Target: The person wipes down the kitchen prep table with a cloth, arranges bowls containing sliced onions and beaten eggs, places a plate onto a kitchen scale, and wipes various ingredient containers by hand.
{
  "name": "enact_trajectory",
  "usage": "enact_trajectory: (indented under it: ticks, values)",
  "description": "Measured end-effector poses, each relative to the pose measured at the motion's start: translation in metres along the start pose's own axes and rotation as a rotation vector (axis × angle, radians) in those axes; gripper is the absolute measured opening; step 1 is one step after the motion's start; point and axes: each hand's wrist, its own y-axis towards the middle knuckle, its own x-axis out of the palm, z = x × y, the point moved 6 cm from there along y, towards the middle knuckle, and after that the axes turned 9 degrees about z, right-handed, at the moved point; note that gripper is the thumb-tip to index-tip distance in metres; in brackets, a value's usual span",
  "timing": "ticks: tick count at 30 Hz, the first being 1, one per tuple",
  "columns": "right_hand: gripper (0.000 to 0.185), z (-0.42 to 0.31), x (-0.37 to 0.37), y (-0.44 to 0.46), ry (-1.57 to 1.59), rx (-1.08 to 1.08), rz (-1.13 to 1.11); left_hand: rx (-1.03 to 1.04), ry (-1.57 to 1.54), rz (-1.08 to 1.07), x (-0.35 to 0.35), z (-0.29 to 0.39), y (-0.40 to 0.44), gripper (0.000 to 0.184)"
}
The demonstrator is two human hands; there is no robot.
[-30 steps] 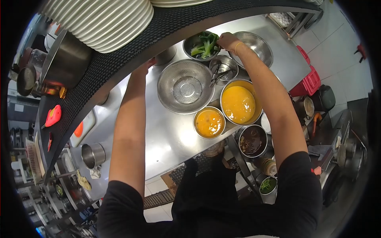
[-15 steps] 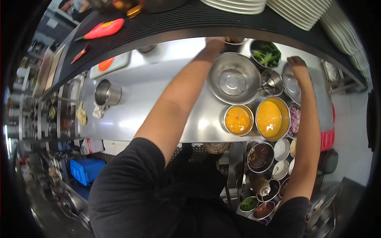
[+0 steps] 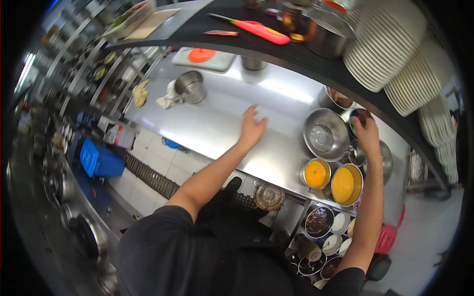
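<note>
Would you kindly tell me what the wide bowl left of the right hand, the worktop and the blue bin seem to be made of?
The wide bowl looks like metal, probably stainless steel: silvery with a soft sheen. The worktop seems to be smooth, satin metal, likely steel too, given its blurred bright reflections. The blue bin appears smooth plastic, judging by its solid, even colour.

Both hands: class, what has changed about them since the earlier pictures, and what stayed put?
The left hand has drawn left and back from beside the far pot and is now empty over the counter. The right hand has shifted left, from the steel bowl's edge to the dark bowl; its grip is unclear. The colander and cloth stayed put.
</note>
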Motion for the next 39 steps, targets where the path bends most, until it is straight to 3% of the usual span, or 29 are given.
enact_trajectory:
  ticks: [3,4,6,9,11,13,16,19,22,25,28,32,34,35,36,39]
  values:
    - [0.044,-0.072,0.059,-0.017,0.013,-0.1,-0.22,-0.064,0.231,0.177,-0.165,-0.09,-0.034,0.067]
    - [0.046,-0.105,0.083,-0.029,0.065,-0.108,-0.337,-0.26,0.318,0.177,-0.219,-0.078,-0.038,0.065]
    - [0.052,-0.168,0.132,-0.054,0.117,-0.19,-0.499,-0.238,0.563,0.208,-0.303,-0.108,-0.021,0.064]
    - [0.061,-0.234,0.228,-0.079,0.205,-0.232,-0.645,0.034,0.775,0.234,-0.36,-0.118,0.04,0.064]
    - [0.065,-0.272,0.3,-0.089,0.258,-0.188,-0.733,0.032,0.765,0.201,-0.364,-0.116,0.098,0.062]
    - [0.07,-0.295,0.385,-0.083,0.224,-0.201,-0.696,0.142,0.924,0.143,-0.353,-0.125,0.158,0.062]
    - [0.073,-0.329,0.481,-0.067,0.039,-0.205,-0.597,0.167,0.835,-0.042,-0.336,-0.174,0.218,0.061]
    - [0.055,-0.337,0.54,-0.051,-0.084,-0.243,-0.453,0.228,0.862,-0.15,-0.337,-0.199,0.237,0.051]
    - [0.033,-0.338,0.553,-0.046,-0.093,-0.21,-0.41,-0.044,0.882,-0.255,-0.353,-0.21,0.235,0.037]
    - [0.022,-0.326,0.527,-0.039,-0.025,-0.153,-0.207,-0.073,0.877,-0.23,-0.379,-0.227,0.233,0.036]
    - [0.019,-0.296,0.474,0.003,-0.003,-0.15,0.092,-0.076,0.849,-0.213,-0.386,-0.237,0.237,0.036]
    - [0.028,-0.237,0.445,0.123,-0.281,-0.122,0.215,-0.136,0.864,-0.284,-0.369,-0.236,0.247,0.037]
    - [0.028,-0.197,0.46,0.175,-0.562,-0.788,0.543,-0.18,0.843,-0.32,-0.357,-0.239,0.25,0.036]
    - [0.028,-0.187,0.47,0.195,-0.613,-0.809,0.549,-0.195,0.828,-0.32,-0.351,-0.239,0.251,0.036]
    - [0.028,-0.186,0.479,0.208,-0.63,-0.803,0.543,-0.21,0.816,-0.317,-0.346,-0.241,0.253,0.036]
    - [0.028,-0.172,0.502,0.237,-0.589,-0.369,0.28,-0.31,0.81,-0.332,-0.34,-0.244,0.249,0.035]
